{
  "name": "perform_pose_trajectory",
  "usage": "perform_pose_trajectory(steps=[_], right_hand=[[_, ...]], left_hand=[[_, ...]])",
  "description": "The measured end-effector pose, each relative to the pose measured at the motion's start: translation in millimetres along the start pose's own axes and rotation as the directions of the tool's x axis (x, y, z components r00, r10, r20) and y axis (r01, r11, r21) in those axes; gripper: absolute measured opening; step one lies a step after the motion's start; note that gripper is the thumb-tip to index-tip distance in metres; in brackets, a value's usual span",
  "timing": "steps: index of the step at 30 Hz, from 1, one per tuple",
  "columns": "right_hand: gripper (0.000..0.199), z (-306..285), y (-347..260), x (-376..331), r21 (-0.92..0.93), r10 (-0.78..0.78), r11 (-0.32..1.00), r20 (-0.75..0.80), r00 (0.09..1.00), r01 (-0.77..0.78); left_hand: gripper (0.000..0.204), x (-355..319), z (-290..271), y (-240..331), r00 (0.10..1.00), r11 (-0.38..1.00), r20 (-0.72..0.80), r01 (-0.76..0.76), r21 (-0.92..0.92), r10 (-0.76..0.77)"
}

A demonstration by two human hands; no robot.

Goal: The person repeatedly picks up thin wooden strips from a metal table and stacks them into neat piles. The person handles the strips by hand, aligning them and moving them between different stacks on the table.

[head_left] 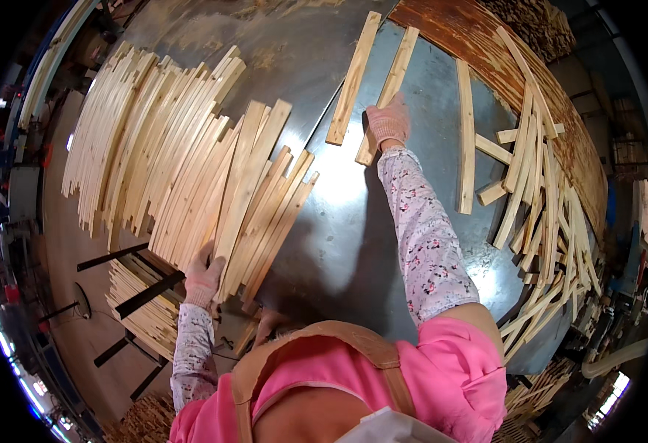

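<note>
1. The right hand (389, 122) grips a pale, flat wooden strip (396, 66); another strip lies just left.
2. The left hand (204, 279) grips long, cream-coloured wooden strips (241, 166), with dense strip rows (139, 125) beyond it.
3. Between the hands, the smooth grey metal surface (339, 251) offers open room.
4. Beyond the right hand runs a worn brown wooden board (449, 22).
5. Left of the left hand shows brown floor (66, 266).

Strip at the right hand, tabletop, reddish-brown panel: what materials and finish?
Strip at the right hand: wood, apparently unpainted; pale tone, darker knot-like marks.
Tabletop: likely sheet metal, smooth; grey with bright glare and a straight seam. A coated board isn't ruled out.
Reddish-brown panel: probably wood, with worn stain or paint; streaky colour, paler patches.
</note>
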State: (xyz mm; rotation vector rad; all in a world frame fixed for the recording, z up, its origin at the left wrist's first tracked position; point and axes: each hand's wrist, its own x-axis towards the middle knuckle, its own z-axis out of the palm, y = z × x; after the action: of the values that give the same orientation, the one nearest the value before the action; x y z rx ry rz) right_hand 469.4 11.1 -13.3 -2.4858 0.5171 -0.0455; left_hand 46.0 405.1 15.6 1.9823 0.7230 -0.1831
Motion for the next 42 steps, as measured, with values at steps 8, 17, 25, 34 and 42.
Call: perform_pose_trajectory(steps=[8, 17, 25, 34, 42], right_hand=[[0.078, 41, -71, -31, -0.04, -0.123, 0.992, -0.004, 0.992, 0.123], [0.1, -52, 54, -63, 0.434, -0.153, 0.901, 0.334, 0.93, -0.008], [0.036, -143, 171, -127, -0.112, -0.426, 0.893, 0.103, 0.899, 0.436], [0.042, -144, 228, -173, 0.172, -0.252, 0.964, 0.341, 0.906, 0.203], [0.02, -185, 296, -45, -0.281, -0.491, 0.836, 0.001, 0.871, 0.471]], left_hand=[[0.058, 4, 7, 43, 0.826, 0.72, -0.224, -0.277, 0.637, 0.517], [0.079, 11, 155, 138, 0.93, 0.916, 0.2, -0.233, -0.327, 0.308], [0.069, 10, 297, 119, 0.822, 0.951, 0.568, 0.203, -0.233, -0.037], [0.082, -16, 320, 184, 0.825, 0.964, 0.554, 0.227, -0.138, -0.115], [0.08, -52, 334, 218, 0.937, 0.718, 0.316, -0.322, 0.617, 0.148]])
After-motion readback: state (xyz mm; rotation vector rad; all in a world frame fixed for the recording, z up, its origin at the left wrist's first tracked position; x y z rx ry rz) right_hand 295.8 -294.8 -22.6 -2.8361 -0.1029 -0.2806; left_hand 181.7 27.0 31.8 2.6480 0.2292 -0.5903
